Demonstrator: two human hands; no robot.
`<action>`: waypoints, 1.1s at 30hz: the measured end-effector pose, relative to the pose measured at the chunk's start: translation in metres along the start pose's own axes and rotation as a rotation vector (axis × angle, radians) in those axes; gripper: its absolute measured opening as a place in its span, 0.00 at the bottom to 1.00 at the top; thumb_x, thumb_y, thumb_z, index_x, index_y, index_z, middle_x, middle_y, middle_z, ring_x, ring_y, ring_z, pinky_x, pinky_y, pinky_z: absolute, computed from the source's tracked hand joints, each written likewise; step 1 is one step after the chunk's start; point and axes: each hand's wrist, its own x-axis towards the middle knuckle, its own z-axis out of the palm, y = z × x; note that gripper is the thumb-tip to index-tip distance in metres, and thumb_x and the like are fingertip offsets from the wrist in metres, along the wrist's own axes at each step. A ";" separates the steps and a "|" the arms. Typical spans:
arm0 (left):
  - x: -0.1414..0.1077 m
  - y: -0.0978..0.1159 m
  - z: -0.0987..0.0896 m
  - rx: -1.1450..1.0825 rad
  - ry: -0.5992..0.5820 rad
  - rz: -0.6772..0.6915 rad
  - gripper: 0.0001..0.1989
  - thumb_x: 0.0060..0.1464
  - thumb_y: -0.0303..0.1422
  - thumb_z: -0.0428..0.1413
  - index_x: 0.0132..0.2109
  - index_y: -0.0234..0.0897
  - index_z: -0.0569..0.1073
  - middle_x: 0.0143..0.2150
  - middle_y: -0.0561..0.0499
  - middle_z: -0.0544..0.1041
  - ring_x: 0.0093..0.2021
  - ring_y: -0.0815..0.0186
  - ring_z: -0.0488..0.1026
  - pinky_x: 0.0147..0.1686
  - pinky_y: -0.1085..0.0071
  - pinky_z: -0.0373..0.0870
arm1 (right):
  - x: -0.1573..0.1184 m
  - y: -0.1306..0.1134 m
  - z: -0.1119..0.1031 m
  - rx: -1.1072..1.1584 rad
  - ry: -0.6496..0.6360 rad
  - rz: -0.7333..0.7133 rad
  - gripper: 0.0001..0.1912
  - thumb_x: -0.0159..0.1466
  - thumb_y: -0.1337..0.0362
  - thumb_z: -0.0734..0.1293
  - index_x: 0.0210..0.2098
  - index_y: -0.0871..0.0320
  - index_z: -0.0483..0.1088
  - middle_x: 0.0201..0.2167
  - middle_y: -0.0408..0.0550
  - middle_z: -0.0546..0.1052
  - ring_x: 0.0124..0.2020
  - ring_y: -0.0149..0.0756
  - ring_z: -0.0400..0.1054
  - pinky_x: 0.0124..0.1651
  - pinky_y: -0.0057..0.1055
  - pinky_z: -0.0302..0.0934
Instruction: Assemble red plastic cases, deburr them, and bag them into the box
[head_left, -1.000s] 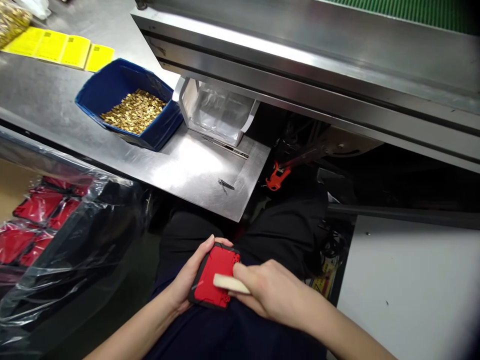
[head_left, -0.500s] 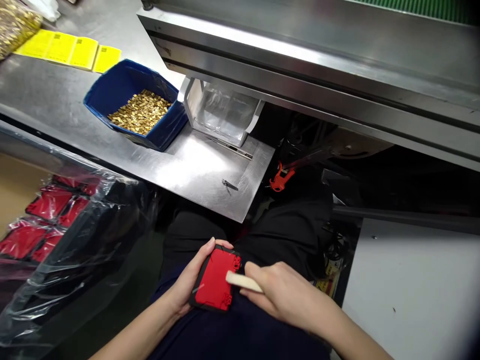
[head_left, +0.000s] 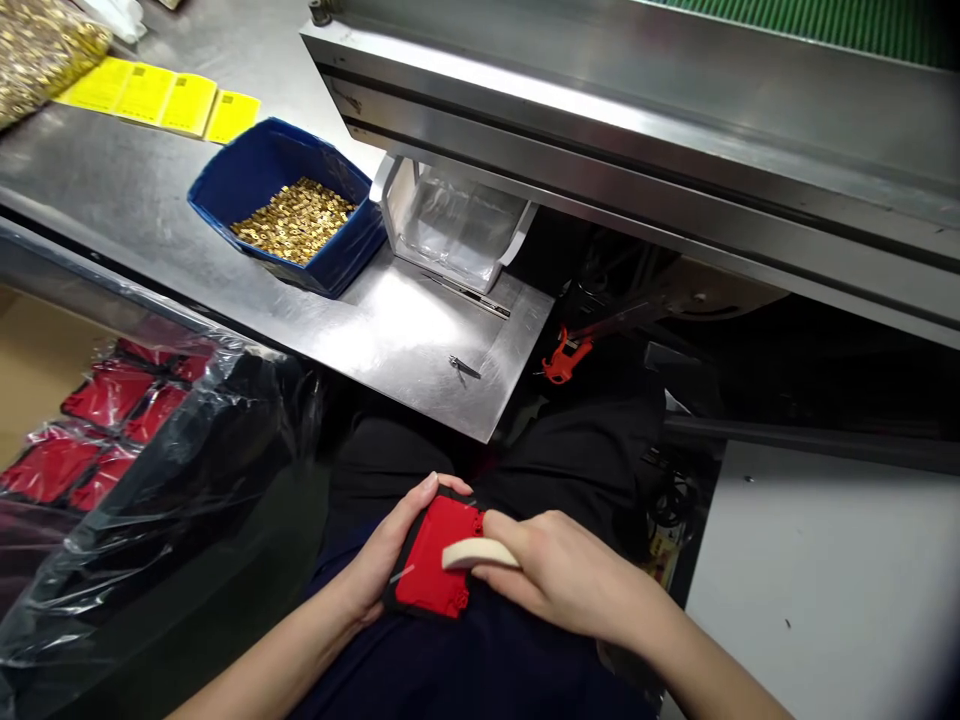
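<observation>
My left hand (head_left: 401, 530) grips a red and black flat plastic piece (head_left: 431, 560) by its left and far edges, low over my lap. The piece's red face is turned up, with small cut shapes along its right side and a clear strip near the lower left. Between the thumb and fingers of my right hand (head_left: 551, 560) is a cream-coloured curved strip (head_left: 480, 552). Its free end lies over the red face; whether it presses on it I cannot tell. Part of the strip is hidden in my fingers.
A blue bin (head_left: 247, 180) of small brass parts stands on the metal table (head_left: 300, 330), beside a white bin (head_left: 386, 195) of clear bags. Nail clippers (head_left: 465, 368) lie near the corner. Bagged red pieces (head_left: 112, 395) sit at left. A metal conveyor frame (head_left: 600, 150) crosses ahead.
The free end of the cream strip has shifted left across the red face and now looks more bowed. My right hand has moved slightly nearer the piece; my left keeps its grip.
</observation>
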 end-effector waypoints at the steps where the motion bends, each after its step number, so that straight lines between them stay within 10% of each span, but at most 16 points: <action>1: 0.000 0.000 0.000 0.002 -0.002 -0.007 0.22 0.65 0.53 0.54 0.49 0.40 0.77 0.36 0.47 0.82 0.32 0.64 0.76 0.35 0.70 0.74 | 0.000 0.000 0.000 -0.005 0.006 0.008 0.12 0.77 0.54 0.58 0.54 0.46 0.69 0.36 0.40 0.79 0.32 0.34 0.73 0.33 0.27 0.50; 25: 0.000 0.002 0.008 -0.154 -0.015 -0.060 0.21 0.64 0.50 0.56 0.48 0.37 0.78 0.39 0.43 0.85 0.37 0.57 0.82 0.39 0.65 0.79 | 0.001 -0.011 0.003 -0.098 0.036 -0.009 0.09 0.75 0.54 0.62 0.44 0.53 0.65 0.34 0.42 0.81 0.29 0.36 0.76 0.29 0.30 0.47; 33: -0.003 0.021 -0.011 -0.274 0.243 0.036 0.24 0.63 0.49 0.57 0.48 0.29 0.79 0.38 0.38 0.86 0.31 0.54 0.83 0.35 0.61 0.81 | 0.099 0.001 -0.045 0.491 0.330 0.070 0.14 0.77 0.49 0.55 0.48 0.53 0.60 0.36 0.40 0.81 0.25 0.29 0.76 0.26 0.24 0.64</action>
